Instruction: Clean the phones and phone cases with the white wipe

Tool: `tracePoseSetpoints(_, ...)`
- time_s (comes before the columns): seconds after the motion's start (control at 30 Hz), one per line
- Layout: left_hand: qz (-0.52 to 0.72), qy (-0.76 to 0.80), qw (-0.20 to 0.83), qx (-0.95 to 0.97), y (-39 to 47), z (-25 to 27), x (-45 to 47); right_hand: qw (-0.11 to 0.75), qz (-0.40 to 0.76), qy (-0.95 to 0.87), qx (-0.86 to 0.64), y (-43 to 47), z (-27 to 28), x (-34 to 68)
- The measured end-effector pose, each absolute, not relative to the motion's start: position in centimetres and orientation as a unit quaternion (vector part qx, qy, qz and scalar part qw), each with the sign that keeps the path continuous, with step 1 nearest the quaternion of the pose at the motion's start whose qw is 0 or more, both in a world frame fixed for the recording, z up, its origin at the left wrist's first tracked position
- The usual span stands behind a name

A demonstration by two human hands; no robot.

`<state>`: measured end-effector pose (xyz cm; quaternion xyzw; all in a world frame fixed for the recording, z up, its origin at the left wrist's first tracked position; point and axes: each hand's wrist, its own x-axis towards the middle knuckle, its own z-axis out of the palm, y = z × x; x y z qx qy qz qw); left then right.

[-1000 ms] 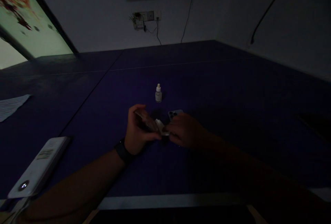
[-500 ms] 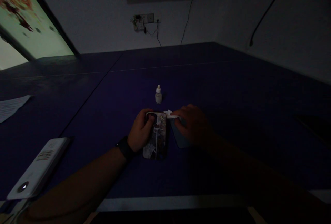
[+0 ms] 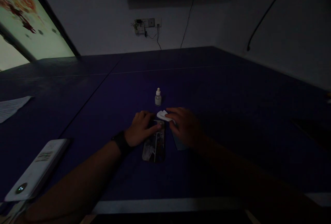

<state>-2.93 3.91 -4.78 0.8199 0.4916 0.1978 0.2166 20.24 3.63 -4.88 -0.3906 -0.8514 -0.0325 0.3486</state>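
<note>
At the center of the frame, the left hand (image 3: 139,127) has its thumb spread from its fingers, thumb resting on one patterned phone case (image 3: 153,148). Just right, the right hand (image 3: 184,125) pinches one white tissue (image 3: 162,115) and partly hides one phone (image 3: 180,144). One bottle (image 3: 158,100) stands above center; one power bank (image 3: 38,168) lies lower left, one paper (image 3: 12,107) at the left edge.
</note>
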Motion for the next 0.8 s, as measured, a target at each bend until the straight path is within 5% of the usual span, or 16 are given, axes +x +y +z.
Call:
tracePoseSetpoints(0.37, 0.108, 0.292, 0.236, 0.921, 3.9, -5.0, -6.1, 0.231, 0.034, -0.940, -0.250, 3.8, -5.7, 20.2)
tracePoseSetpoints(0.8, 0.162, 0.307, 0.146, 0.926, 2.4, -7.5, -6.0, 0.181, 0.001, -0.965, -0.189, 2.5, -5.4, 20.3)
